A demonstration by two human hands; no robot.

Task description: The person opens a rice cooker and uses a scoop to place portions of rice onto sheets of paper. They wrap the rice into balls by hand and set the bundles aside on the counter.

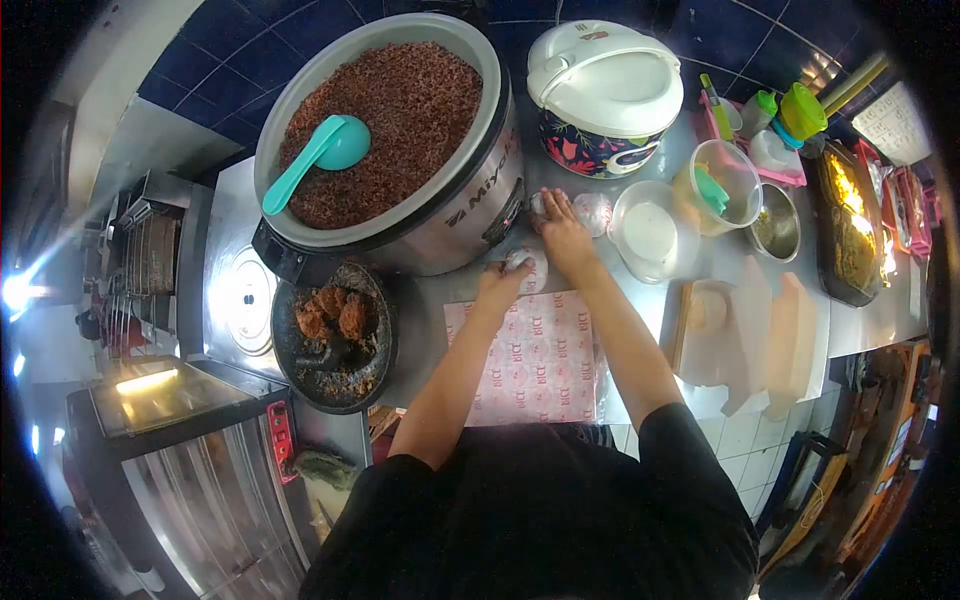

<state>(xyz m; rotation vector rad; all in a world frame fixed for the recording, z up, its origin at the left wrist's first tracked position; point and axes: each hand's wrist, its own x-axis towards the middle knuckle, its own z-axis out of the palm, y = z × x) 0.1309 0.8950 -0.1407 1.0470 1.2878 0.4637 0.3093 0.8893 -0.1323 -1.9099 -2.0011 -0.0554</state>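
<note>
My left hand (500, 284) has its fingers closed on the side of a round paper-wrapped bundle (533, 272), white with red print. Farther up the counter, my right hand (566, 232) reaches over another wrapped bundle (537, 208), its fingers bent down onto it and partly hiding it. A third such bundle (593, 213) sits just right of that hand. Beneath my forearms lies a stack of printed wrapping paper (535, 365), pinkish white with red lettering.
A large cooker (470, 195) of brown rice, with a turquoise scoop (318, 160), stands left. Near it is a stone mortar (385, 345) with fried pieces. A flowered rice cooker (600, 95), clear tubs (655, 235), a metal bowl (775, 225) and open cartons (745, 335) are rightward.
</note>
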